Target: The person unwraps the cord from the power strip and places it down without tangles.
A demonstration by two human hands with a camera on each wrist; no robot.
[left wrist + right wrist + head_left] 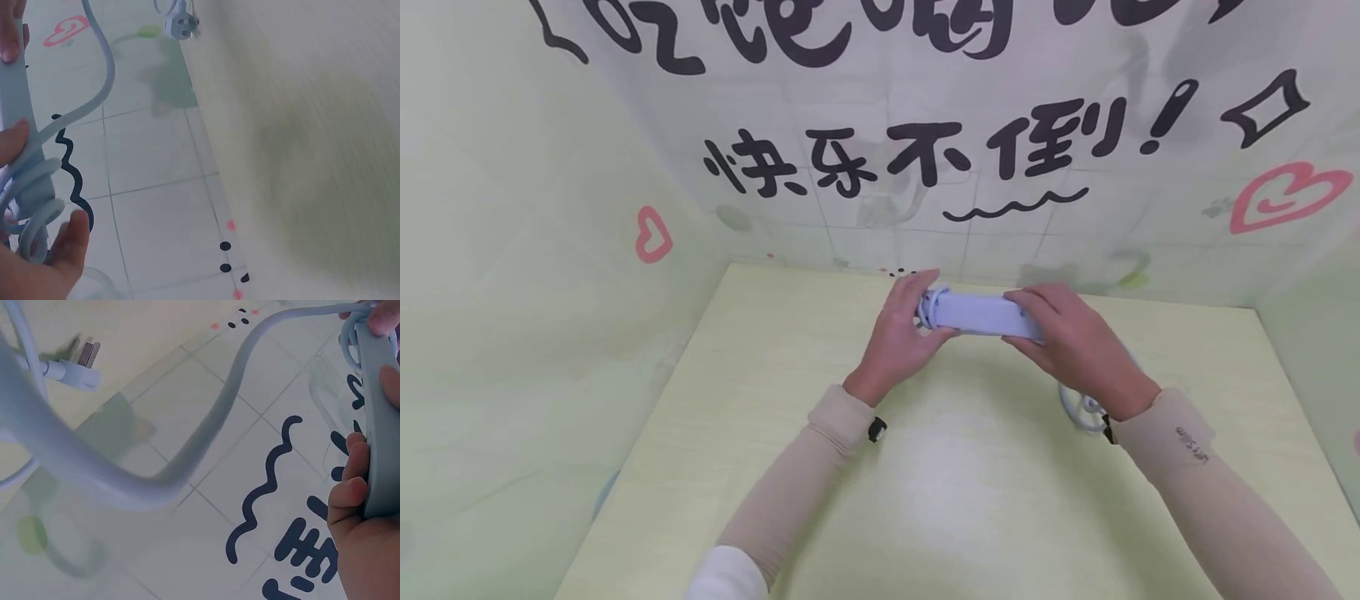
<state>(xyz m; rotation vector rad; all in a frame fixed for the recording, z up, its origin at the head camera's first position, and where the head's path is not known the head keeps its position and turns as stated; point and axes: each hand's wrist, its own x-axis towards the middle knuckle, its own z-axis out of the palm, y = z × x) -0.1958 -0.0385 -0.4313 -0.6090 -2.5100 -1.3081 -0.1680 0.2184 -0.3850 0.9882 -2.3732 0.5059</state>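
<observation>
A white power strip (977,313) is held up level above the table, near its back edge. My left hand (897,335) grips its left end, where several turns of the cord (37,178) are wound around the strip. At the other end my right hand (1078,346) holds the strip between thumb and fingers. A length of cord (209,434) hangs in a loose curve from the wound end in the right wrist view. The plug (80,374) shows its metal prongs there, near loose cord beside my right wrist.
The pale wooden table (940,500) meets a tiled-pattern back wall (865,242) with dark lettering. Pale green side walls (550,333) stand left and right. A small blue item (605,493) shows at the table's left edge.
</observation>
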